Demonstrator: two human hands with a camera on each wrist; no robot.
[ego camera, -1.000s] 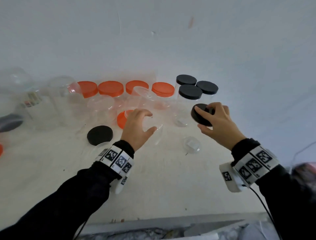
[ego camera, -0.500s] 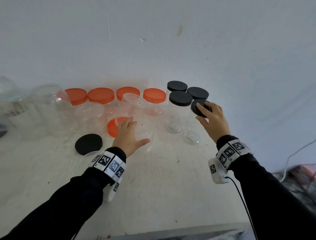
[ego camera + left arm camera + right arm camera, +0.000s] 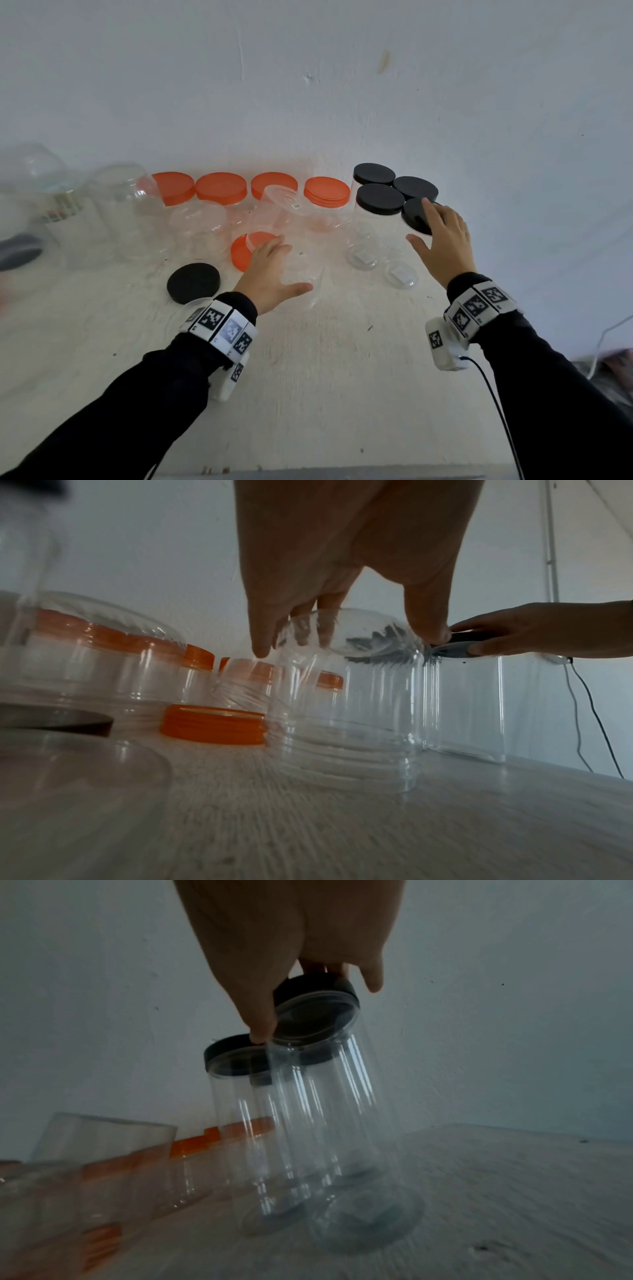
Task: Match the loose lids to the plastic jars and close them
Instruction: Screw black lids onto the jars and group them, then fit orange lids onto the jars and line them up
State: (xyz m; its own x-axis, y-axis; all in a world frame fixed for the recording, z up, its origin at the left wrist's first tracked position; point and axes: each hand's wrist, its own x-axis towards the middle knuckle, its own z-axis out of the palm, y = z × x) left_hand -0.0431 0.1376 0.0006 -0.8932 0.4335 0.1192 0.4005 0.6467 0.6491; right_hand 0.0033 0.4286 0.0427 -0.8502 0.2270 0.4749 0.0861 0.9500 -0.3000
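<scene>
A: Head view, both hands working near the counter's far edge. What is the right hand [image 3: 442,240] doing?

B: It is gripping a black lid [image 3: 416,217] from above, fingers curled over the rim; the right wrist view is showing that lid seated on a tall clear jar [image 3: 335,1123] which is leaning, its base [image 3: 366,1223] blurred. Whether the base is touching the counter [image 3: 308,394] cannot be told. Three more black-lidded jars [image 3: 380,200] are standing just beside it.

A: And the left hand [image 3: 270,274]?

B: It is closing, fingers and thumb spread, over the base of an inverted clear jar [image 3: 346,710], mouth down on the counter. An orange lid [image 3: 243,253] is lying just beside that jar, and a loose black lid [image 3: 193,282] is resting nearer the left edge.

A: How far along is the task looking?

B: Four orange-lidded jars [image 3: 327,192] are lining the far edge, already capped; several clear jars toward the left edge are waiting open.

A: What could be going wrong from here?

B: The leaning jar is crowding its neighbours, so setting it down carelessly is likely to topple them. The inverted jar's smooth wall could be slipping from a spread grip while being turned over. Pairing it with the black lid rather than the orange one is risking a mismatch.
</scene>
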